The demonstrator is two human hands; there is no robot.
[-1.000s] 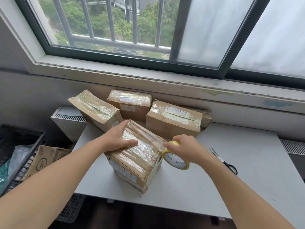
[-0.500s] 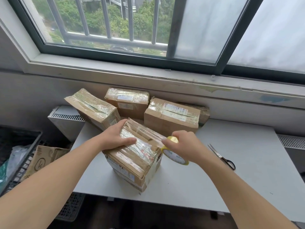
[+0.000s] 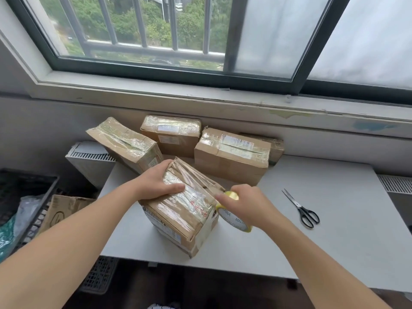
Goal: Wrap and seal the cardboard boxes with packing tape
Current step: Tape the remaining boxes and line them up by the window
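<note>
A cardboard box (image 3: 182, 215), wrapped in shiny clear tape, stands tilted on the white table (image 3: 334, 237) near its front edge. My left hand (image 3: 156, 182) lies on the box's top left corner, thumb across the taped top, holding it steady. My right hand (image 3: 243, 205) grips a yellow-rimmed roll of packing tape (image 3: 234, 220) against the box's right edge. A strip of tape runs from the roll onto the box top.
Three taped boxes (image 3: 231, 152) stand at the table's back below the window sill, with a further one partly hidden behind. Black-handled scissors (image 3: 301, 208) lie to the right. A dark crate (image 3: 26, 197) and a loose carton (image 3: 64, 210) sit on the floor at left.
My right hand with the tape roll has risen slightly along the box's right edge. The left hand stays on the box top.
</note>
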